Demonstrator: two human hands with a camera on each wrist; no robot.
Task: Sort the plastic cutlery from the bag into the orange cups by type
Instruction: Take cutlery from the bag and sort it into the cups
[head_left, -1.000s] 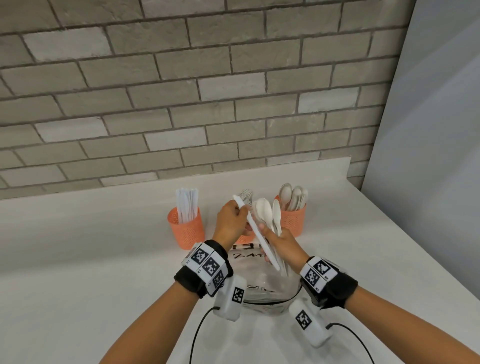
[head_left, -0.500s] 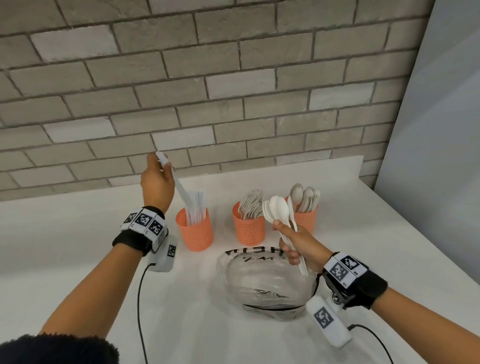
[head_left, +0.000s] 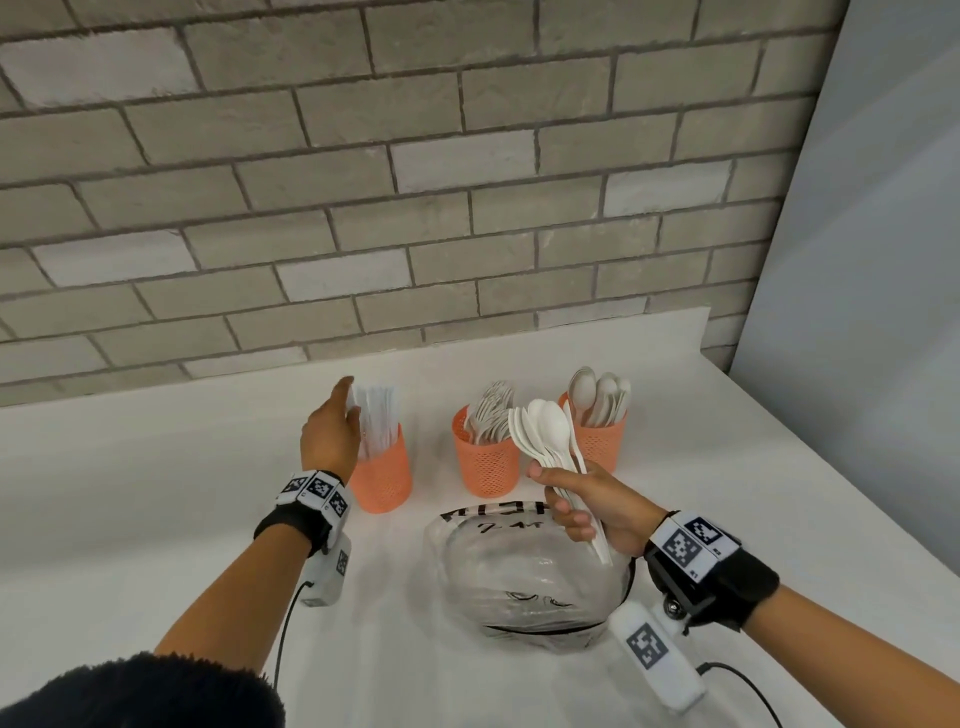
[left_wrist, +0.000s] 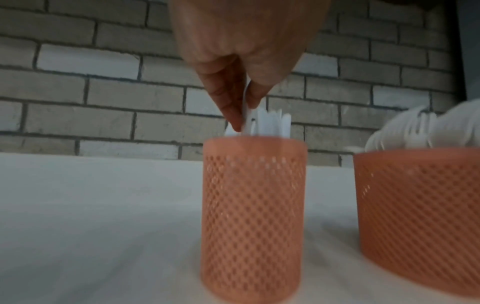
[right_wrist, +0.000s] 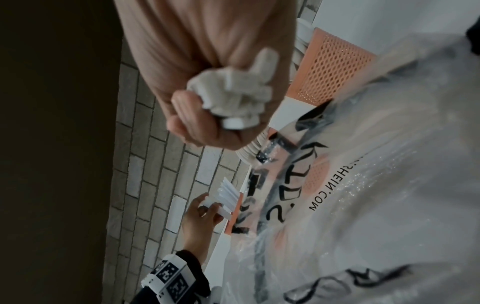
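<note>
Left hand pinches a flat white knife upright in the left mesh cup; right hand grips smooth spoons, bowls pointing far, above the bag

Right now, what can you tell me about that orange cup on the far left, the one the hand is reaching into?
The left orange cup is a round, upright holder that looks like plastic, with a smooth rim band and diamond mesh walls. It stands on the white counter, apart from the middle cup. White knives stand in it, tops above the rim. The left hand pinches one knife just above the rim; whether it touches the cup is unclear.
</note>
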